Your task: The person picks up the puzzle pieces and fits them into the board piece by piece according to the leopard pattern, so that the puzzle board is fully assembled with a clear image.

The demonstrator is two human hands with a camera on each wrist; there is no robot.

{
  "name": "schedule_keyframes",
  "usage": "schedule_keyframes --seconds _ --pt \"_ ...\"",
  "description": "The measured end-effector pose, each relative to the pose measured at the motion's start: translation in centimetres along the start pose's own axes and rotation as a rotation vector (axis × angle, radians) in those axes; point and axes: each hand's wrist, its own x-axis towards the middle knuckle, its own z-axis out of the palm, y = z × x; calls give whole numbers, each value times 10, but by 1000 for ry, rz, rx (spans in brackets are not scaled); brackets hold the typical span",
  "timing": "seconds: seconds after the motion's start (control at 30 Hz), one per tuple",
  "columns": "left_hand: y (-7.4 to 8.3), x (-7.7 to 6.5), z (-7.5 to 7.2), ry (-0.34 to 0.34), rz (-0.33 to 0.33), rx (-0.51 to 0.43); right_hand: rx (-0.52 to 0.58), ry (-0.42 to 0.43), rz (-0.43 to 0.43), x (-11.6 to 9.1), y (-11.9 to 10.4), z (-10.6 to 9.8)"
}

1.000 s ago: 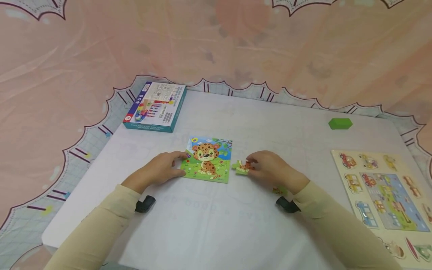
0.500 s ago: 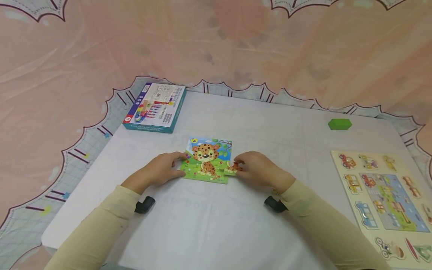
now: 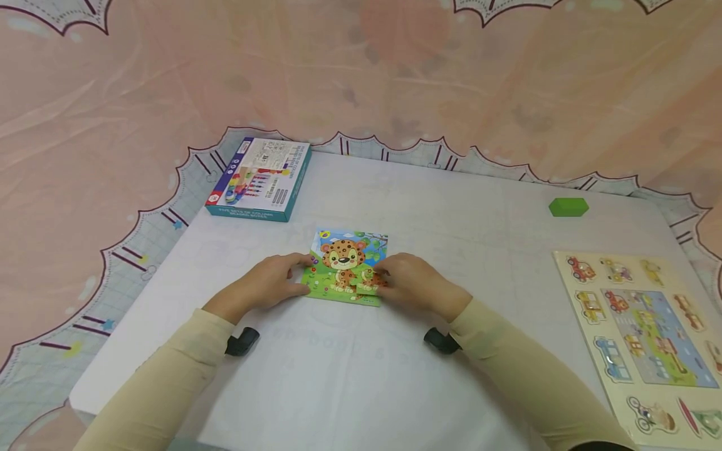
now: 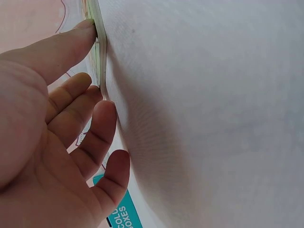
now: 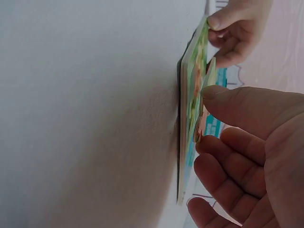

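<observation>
A square jigsaw puzzle board (image 3: pixel 333 294) with a spotted leopard cub on green grass lies on the white table. My left hand (image 3: pixel 267 279) holds its left edge between thumb and fingers; in the left wrist view the thumb (image 4: pixel 84 35) presses against that edge. Over the board's lower right part, my right hand (image 3: pixel 420 285) pinches a puzzle piece (image 3: pixel 366 280) with orange spotted fur and green grass. From the right wrist, the piece (image 5: pixel 210 71) appears tilted just above the board (image 5: pixel 186 99), between thumb and fingertips. Whether it touches the board I cannot tell.
A flat teal-sided box (image 3: pixel 259 178) lies at the back left. At the back right is a green block (image 3: pixel 568 207). A wooden vehicle puzzle (image 3: pixel 615 275) lies along the right side. Patterned cloth (image 3: pixel 361 75) hangs behind the table.
My right hand has carried the puzzle piece leftward from beside the board to over its lower right part. A small piece on the table is now hidden by the right arm. My left hand stays put.
</observation>
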Motion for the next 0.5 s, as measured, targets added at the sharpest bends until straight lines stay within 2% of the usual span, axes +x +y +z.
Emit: schedule_keyframes --seconds 0.27,0.5 --pt "0 0 0 7 3 -3 30 6 17 9 -7 7" --pt "0 0 0 6 1 -2 11 7 20 15 -12 10"
